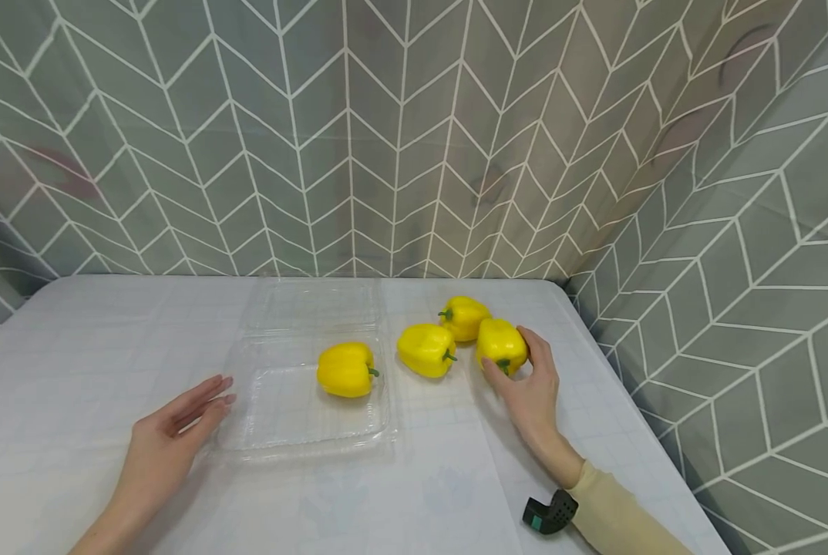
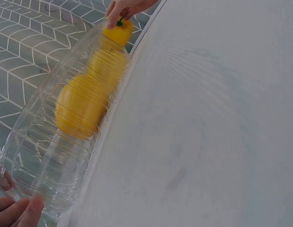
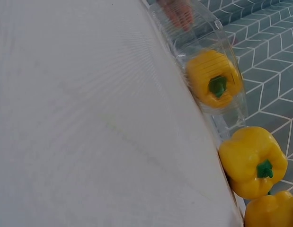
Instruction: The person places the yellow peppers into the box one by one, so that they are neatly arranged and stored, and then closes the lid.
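Note:
A clear plastic container lies on the white table with its lid folded back. One yellow bell pepper sits in its right part. To the right, my right hand grips another yellow bell pepper, thumb on the near side and fingers at its far right. My left hand is at the container's left edge, fingers extended and fingertips right at the plastic. In the left wrist view the left-hand fingers show beside the container's end wall.
Two more yellow bell peppers, a nearer one and a farther one, lie between the container and my right hand. A black wrist device is at the right sleeve. A patterned curtain hangs behind the table's far edge.

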`<state>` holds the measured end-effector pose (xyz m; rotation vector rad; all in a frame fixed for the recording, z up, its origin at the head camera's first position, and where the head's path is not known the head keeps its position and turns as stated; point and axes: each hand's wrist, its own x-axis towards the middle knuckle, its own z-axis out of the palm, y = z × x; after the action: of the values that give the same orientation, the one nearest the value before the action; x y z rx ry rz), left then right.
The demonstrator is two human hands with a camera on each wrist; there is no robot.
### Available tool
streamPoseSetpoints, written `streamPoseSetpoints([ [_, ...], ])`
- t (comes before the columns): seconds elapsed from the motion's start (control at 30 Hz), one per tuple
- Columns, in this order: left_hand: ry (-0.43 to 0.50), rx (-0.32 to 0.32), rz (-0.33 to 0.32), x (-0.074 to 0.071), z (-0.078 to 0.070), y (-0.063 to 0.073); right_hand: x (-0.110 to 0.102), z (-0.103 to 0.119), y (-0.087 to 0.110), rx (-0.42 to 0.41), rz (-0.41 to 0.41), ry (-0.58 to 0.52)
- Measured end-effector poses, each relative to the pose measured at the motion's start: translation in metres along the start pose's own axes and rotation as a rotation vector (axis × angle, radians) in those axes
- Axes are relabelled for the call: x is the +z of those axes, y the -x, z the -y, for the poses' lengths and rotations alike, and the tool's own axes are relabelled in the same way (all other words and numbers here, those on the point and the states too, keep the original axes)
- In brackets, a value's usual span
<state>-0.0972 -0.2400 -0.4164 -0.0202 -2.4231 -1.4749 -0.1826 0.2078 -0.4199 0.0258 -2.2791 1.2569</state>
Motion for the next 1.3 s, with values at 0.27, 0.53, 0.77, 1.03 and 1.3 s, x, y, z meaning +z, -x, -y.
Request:
streamPoseSetpoints([
  [0.27, 0.002, -0.001, 0.0, 0.002, -0.001, -0.001, -0.004, 0.008, -0.002, -0.036, 0.03, -0.009],
  [0.53, 0.006, 0.001, -0.005, 0.001, -0.001, 0.001, -0.008, 0.021, -0.005, -0.098, 0.038, -0.037],
  [0.77, 0.017, -0.001, -0.004, 0.001, -0.001, 0.001, -0.006, 0.032, -0.002, -0.166, 0.077, -0.057],
  [1.03, 0.005, -0.005, -0.002, 0.0, 0.0, 0.001, 0.0, 0.046, 0.003, -0.205, 0.128, -0.095],
  [1.3, 0.005, -0.019, 0.004, -0.001, -0.001, 0.002, 0.005, 0.057, 0.007, -0.21, 0.192, -0.128],
])
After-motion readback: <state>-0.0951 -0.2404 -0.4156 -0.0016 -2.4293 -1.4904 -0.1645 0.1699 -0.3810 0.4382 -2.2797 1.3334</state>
